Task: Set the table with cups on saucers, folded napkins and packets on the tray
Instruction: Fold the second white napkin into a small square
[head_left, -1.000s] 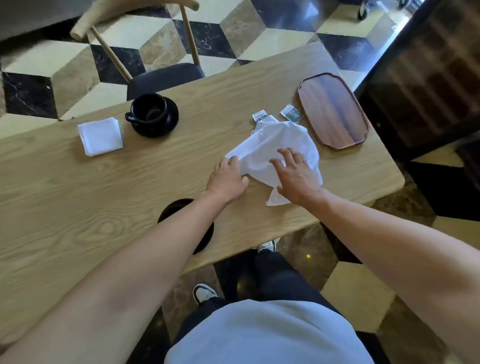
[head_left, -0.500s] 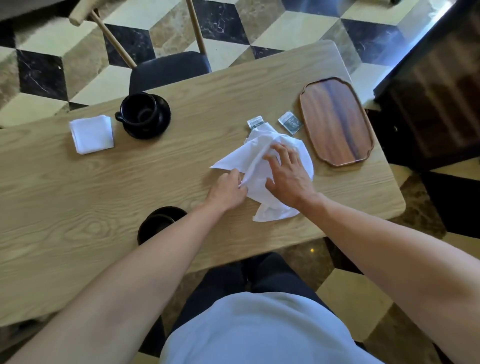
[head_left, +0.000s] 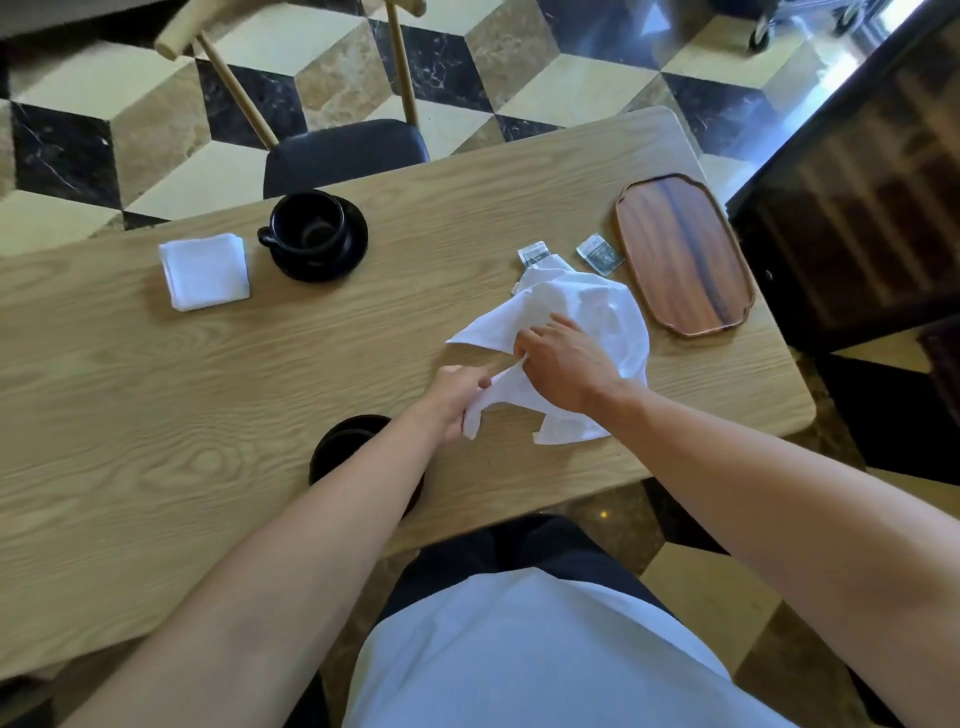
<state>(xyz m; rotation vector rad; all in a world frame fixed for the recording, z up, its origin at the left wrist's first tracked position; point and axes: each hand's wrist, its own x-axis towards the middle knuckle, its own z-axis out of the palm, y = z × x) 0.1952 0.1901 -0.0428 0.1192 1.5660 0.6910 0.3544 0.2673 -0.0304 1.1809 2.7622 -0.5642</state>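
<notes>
A loose white napkin (head_left: 587, 306) lies crumpled on the wooden table (head_left: 156, 374). My left hand (head_left: 452, 395) pinches its near corner, and my right hand (head_left: 561, 364) grips a fold in its middle. A folded white napkin (head_left: 205, 270) sits at the far left beside a black cup (head_left: 309, 223) on a black saucer (head_left: 353, 244). Another black saucer (head_left: 343, 441) near the front edge is mostly hidden by my left forearm. Two small packets (head_left: 535, 254) (head_left: 600, 254) lie next to the bare wooden tray (head_left: 680, 254).
A wooden chair with a dark seat (head_left: 343, 150) stands at the table's far side. A dark cabinet (head_left: 857, 208) is close to the table's right end. The floor is patterned in black, cream and tan tiles.
My right hand went from lying flat on the napkin to gripping a fold. My left hand took a corner and drew it toward me. The camera view shifted slightly.
</notes>
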